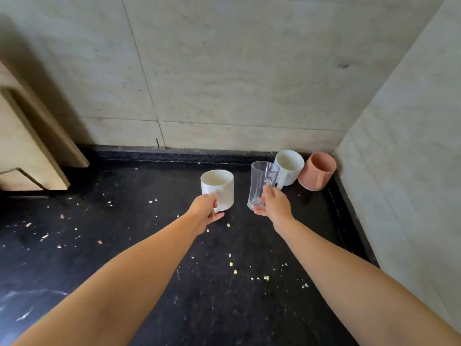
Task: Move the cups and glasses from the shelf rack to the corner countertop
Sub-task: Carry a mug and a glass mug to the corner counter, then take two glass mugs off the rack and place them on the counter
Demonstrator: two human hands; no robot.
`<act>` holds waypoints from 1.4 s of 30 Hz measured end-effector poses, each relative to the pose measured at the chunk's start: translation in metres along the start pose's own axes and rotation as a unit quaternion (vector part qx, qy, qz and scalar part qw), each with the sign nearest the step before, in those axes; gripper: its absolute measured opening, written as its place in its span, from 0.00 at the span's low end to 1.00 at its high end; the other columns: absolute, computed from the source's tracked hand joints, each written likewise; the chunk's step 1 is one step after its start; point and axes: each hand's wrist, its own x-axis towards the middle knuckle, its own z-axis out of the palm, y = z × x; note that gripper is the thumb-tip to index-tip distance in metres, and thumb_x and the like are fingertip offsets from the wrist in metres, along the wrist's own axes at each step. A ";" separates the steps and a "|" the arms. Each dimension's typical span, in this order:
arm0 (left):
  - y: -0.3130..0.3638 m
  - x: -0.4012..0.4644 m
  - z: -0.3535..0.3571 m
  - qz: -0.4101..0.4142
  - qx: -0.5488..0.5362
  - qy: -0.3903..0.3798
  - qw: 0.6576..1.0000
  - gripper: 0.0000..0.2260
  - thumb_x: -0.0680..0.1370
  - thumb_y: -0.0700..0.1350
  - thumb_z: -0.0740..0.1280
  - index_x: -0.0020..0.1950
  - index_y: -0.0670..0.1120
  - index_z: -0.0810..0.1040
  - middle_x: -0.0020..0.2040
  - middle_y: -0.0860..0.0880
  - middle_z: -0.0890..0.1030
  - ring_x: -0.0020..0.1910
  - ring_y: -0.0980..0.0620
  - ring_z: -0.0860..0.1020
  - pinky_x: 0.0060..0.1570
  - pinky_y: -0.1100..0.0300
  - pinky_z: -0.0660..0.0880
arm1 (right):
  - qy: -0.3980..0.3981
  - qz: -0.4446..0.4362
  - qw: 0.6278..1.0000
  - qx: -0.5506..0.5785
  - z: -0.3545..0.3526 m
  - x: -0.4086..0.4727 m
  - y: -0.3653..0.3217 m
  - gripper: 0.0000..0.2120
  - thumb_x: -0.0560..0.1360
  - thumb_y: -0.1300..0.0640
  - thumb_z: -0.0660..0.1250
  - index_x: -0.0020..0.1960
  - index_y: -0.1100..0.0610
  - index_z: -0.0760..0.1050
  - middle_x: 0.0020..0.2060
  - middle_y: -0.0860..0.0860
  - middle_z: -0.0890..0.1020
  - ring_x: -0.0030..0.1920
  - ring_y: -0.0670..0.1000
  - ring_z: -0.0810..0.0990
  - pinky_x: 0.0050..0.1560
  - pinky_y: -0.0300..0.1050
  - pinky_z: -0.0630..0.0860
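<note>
1. Head view: black bench (pixel 149 245) in a corner, pale tiled walls (pixel 224 71) behind and on the right, strewn with light crumbs (pixel 266 278).
2. Left hand (pixel 204 211) clenched on the handle of a white mug (pixel 217 189); mug upright, opening up, at mid-bench; cannot tell whether its base touches the bench.
3. Right hand (pixel 274 204) grasping a clear glass mug (pixel 263 184) by its handle, fingers under the base; glass tilted slightly, just right of the white mug, apart from it.
4. Behind the glass, near the back wall: a second white mug (pixel 289 167), standing, handle toward the camera.
5. Just beside it, in the very corner: a pink cup (pixel 318 171), close to the right wall, touching or nearly touching the second white mug.
6. Far left: a beige cabinet edge (pixel 30 151) above the bench.
</note>
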 end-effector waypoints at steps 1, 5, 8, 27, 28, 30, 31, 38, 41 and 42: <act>0.005 0.010 0.005 -0.002 0.000 -0.002 1.000 0.08 0.77 0.37 0.55 0.39 0.43 0.68 0.33 0.48 0.64 0.29 0.54 0.61 0.48 0.54 0.79 | 0.004 -0.008 1.000 -0.010 0.005 0.010 -0.002 0.16 0.82 0.51 0.54 0.61 0.61 0.72 0.46 0.58 0.77 0.44 0.56 0.82 0.39 0.43 0.81; 0.018 0.037 0.017 0.006 0.004 -0.021 1.000 0.09 0.78 0.38 0.54 0.38 0.43 0.68 0.32 0.48 0.63 0.28 0.54 0.60 0.56 0.52 0.78 | 0.029 -0.033 0.999 -0.017 0.024 0.038 -0.005 0.17 0.82 0.52 0.53 0.60 0.63 0.72 0.48 0.57 0.78 0.37 0.50 0.81 0.45 0.44 0.81; 0.024 0.053 0.023 0.032 0.022 -0.028 0.999 0.10 0.79 0.38 0.54 0.38 0.43 0.67 0.34 0.48 0.65 0.29 0.54 0.62 0.55 0.54 0.77 | 0.032 -0.050 0.998 0.001 0.035 0.056 -0.004 0.16 0.82 0.51 0.53 0.60 0.62 0.71 0.47 0.57 0.78 0.37 0.49 0.81 0.41 0.39 0.79; 0.029 0.105 0.023 0.057 0.121 -0.097 0.986 0.11 0.78 0.38 0.56 0.35 0.44 0.66 0.33 0.49 0.65 0.30 0.53 0.63 0.61 0.53 0.75 | 0.041 -0.048 0.997 0.037 0.047 0.086 0.011 0.13 0.83 0.55 0.54 0.61 0.62 0.71 0.65 0.60 0.75 0.64 0.57 0.77 0.65 0.51 0.75; 0.029 0.105 0.024 0.058 0.130 -0.095 0.985 0.11 0.79 0.39 0.56 0.36 0.45 0.67 0.34 0.49 0.66 0.30 0.53 0.64 0.60 0.53 0.76 | 0.040 -0.046 0.998 0.032 0.046 0.086 0.011 0.13 0.83 0.56 0.54 0.60 0.62 0.71 0.65 0.60 0.75 0.64 0.57 0.77 0.64 0.51 0.75; 0.029 0.107 0.026 0.067 0.147 -0.083 0.983 0.10 0.80 0.40 0.56 0.39 0.44 0.70 0.37 0.49 0.69 0.33 0.54 0.66 0.58 0.53 0.77 | 0.040 -0.041 0.998 0.022 0.044 0.085 0.009 0.14 0.82 0.56 0.55 0.62 0.62 0.71 0.66 0.59 0.75 0.64 0.57 0.78 0.62 0.51 0.76; 0.029 0.107 0.027 0.074 0.157 -0.073 0.982 0.09 0.81 0.41 0.55 0.43 0.43 0.71 0.40 0.48 0.71 0.34 0.53 0.68 0.58 0.53 0.78 | 0.039 -0.036 0.998 0.018 0.043 0.085 0.008 0.15 0.82 0.56 0.55 0.64 0.62 0.71 0.66 0.59 0.75 0.63 0.57 0.78 0.61 0.51 0.77; 0.030 0.089 0.022 0.114 0.274 -0.005 0.955 0.20 0.82 0.52 0.56 0.71 0.45 0.65 0.63 0.43 0.73 0.49 0.48 0.74 0.52 0.51 0.79 | 0.049 -0.017 0.994 -0.097 0.030 0.071 -0.008 0.17 0.81 0.54 0.59 0.66 0.61 0.70 0.61 0.59 0.78 0.56 0.57 0.81 0.55 0.51 0.81; 0.039 0.069 0.011 0.136 0.320 0.009 0.938 0.18 0.81 0.49 0.57 0.69 0.44 0.66 0.61 0.40 0.75 0.47 0.47 0.74 0.54 0.49 0.78 | 0.059 -0.043 0.985 -0.157 0.022 0.054 -0.020 0.16 0.80 0.54 0.58 0.60 0.64 0.73 0.55 0.63 0.79 0.54 0.61 0.81 0.57 0.60 0.78; 0.043 0.060 0.007 0.149 0.338 0.006 0.929 0.16 0.81 0.48 0.57 0.67 0.43 0.68 0.59 0.40 0.76 0.44 0.47 0.73 0.49 0.51 0.77 | 0.047 -0.050 0.982 -0.177 0.019 0.046 -0.026 0.15 0.80 0.54 0.57 0.57 0.64 0.74 0.52 0.63 0.79 0.53 0.61 0.80 0.58 0.59 0.78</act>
